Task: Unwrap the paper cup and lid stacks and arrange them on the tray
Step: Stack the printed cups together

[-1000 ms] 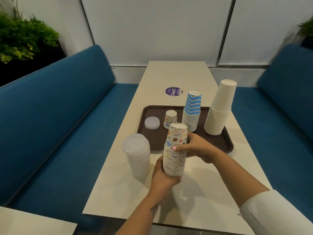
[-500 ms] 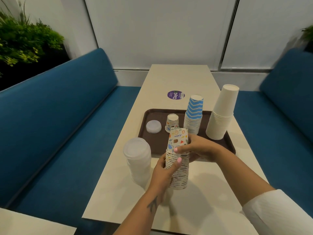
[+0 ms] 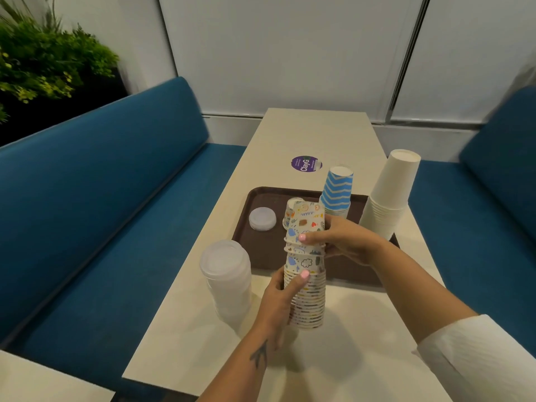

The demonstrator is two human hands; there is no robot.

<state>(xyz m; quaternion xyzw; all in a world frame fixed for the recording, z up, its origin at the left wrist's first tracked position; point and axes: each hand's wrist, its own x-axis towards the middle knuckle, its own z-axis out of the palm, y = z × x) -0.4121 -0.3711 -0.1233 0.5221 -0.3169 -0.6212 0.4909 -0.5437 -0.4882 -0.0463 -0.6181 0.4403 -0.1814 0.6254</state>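
Two hands grip the doodle-printed cup stack: left hand low, right hand clamped on top cups.

purple sticker reading "ClayG", on table

Café booth: blue benches, branded table

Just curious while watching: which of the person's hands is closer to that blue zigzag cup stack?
The right hand. It grips the top patterned cup just in front of the blue zigzag cup stack; the left hand holds the patterned cup stack lower, nearer the person.
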